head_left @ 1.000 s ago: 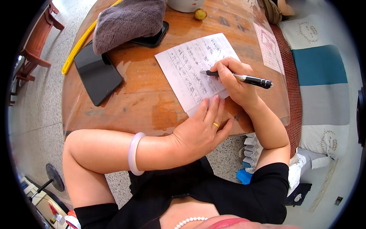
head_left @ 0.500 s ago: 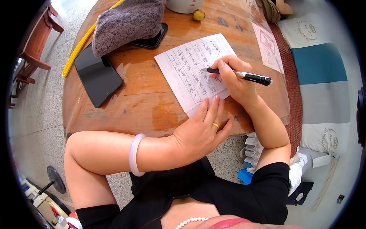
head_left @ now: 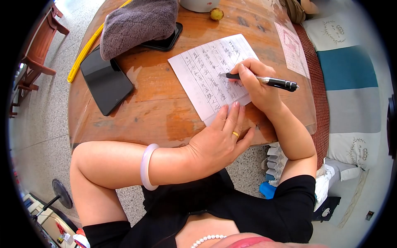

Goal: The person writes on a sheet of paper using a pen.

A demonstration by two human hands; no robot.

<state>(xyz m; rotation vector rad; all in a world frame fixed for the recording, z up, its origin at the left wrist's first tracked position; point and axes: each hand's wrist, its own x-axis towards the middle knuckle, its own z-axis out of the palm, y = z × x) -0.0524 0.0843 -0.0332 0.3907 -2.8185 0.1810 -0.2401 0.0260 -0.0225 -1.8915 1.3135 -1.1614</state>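
Observation:
A black and silver pen (head_left: 279, 83) is pinched in my right hand (head_left: 257, 84). Its tip is at the handwritten lines on a white lined sheet of paper (head_left: 194, 68). My left hand (head_left: 221, 134) lies with fingers stretched out, fingertips on the lower edge of that sheet. One finger wears a gold ring, and a pale bangle (head_left: 147, 167) circles the wrist. The part of the sheet under my right hand is hidden.
On the wooden table (head_left: 161, 111) lie a black phone (head_left: 105, 84), a second dark device (head_left: 167, 40) partly under a grey towel (head_left: 138, 27), a yellow strap (head_left: 84, 53), a small round fruit (head_left: 216, 14) and a white container (head_left: 200, 4). A cushioned bench (head_left: 351, 103) stands right.
The pen and my right hand have shifted very slightly to the right. My left hand stays on the paper's edge. The whole view has moved a little.

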